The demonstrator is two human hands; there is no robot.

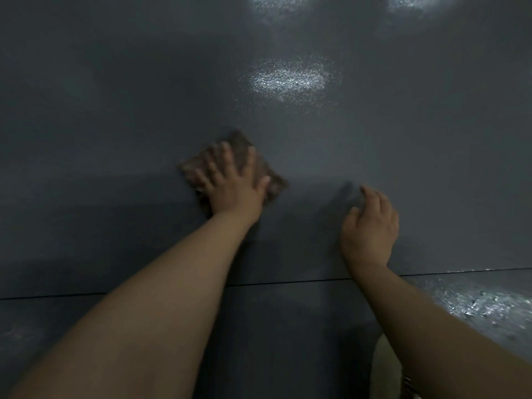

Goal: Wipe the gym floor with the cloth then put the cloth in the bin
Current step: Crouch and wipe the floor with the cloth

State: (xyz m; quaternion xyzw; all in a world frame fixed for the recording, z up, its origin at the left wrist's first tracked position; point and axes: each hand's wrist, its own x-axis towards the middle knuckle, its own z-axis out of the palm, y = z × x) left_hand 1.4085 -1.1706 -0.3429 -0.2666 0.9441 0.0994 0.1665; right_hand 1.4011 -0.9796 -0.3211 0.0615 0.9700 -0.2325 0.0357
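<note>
Left hand (230,185) presses cloth (270,180) on floor (115,110)

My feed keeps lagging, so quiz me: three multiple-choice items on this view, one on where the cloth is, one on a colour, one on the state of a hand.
1. Where is the cloth?
A. In a bin
B. Flat on the floor under the left hand
C. Held up by the right hand

2. What colour is the cloth?
A. Brown
B. White
C. Bright green

3. How is the right hand?
A. Gripping the cloth
B. Clenched in a fist
C. Loosely open, holding nothing

Answers:
1 B, spread fingers press it to the floor.
2 A, it shows brown against the dark grey floor.
3 C, its relaxed fingers are apart from the cloth.
</note>
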